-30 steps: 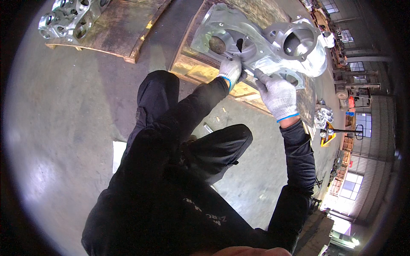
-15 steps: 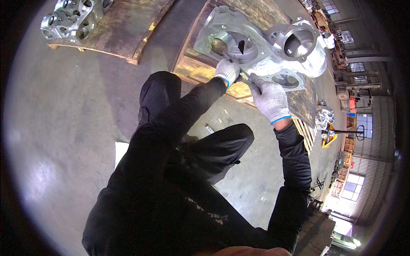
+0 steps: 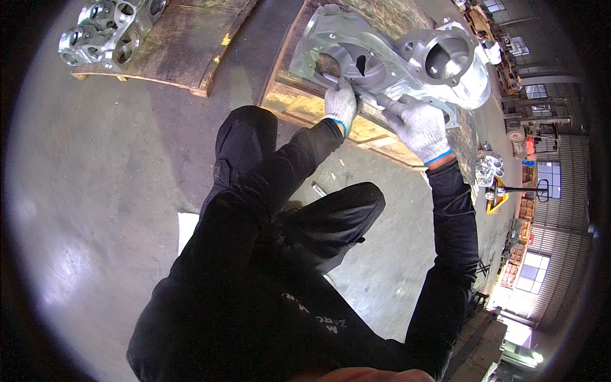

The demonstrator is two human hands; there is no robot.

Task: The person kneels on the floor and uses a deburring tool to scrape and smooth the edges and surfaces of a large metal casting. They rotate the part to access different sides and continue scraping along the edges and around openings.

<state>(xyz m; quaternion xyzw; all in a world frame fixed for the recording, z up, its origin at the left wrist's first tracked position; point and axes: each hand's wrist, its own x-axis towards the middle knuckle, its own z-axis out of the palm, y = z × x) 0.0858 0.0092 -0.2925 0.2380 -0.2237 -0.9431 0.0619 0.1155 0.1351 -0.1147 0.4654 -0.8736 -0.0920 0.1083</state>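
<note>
One wide fisheye view, worn on the person's head, looks steeply down over the dark-clothed body toward the concrete floor. Straight edges bend near the dark round rim. The two white-gloved hands, left hand (image 3: 340, 105) and right hand (image 3: 417, 124), sit in the upper middle, fairly near, gripping at a large silver cast-metal housing (image 3: 394, 60). Beyond the grip, farther off, lies a wooden pallet (image 3: 184, 44).

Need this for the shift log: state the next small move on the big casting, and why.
Probably a short stroke of the slim tool along the large aluminium casting. The left hand presses its tip end by the round recess, the right hand grips the other end, and the casting lies flat on the wooden pallet.
</note>
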